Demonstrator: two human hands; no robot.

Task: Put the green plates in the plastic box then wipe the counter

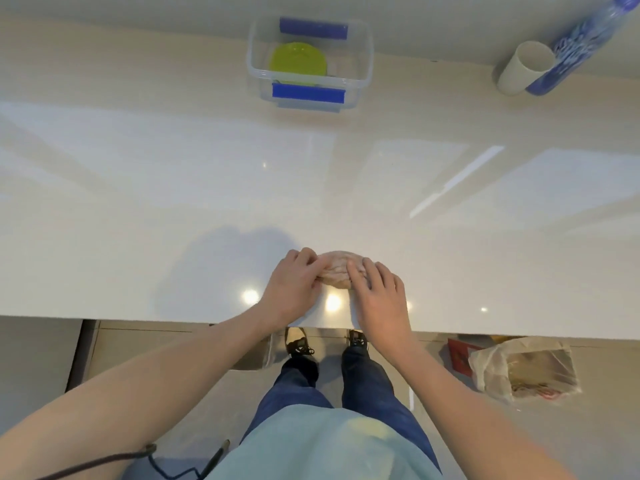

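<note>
The left hand and the right hand both press on a bunched-up cloth near the front edge of the counter; the left fingers pinch its side and the right hand lies flat. The green plates are in the plastic box at the back. To wipe well, the cloth should stay flat and go in long rows. The blue bottle may have writing, but it is too blurry to read.

It looks like a home kitchen. A long shiny counter stretches past the fingers, with a cup and a bottle far beyond them by the wall.
</note>
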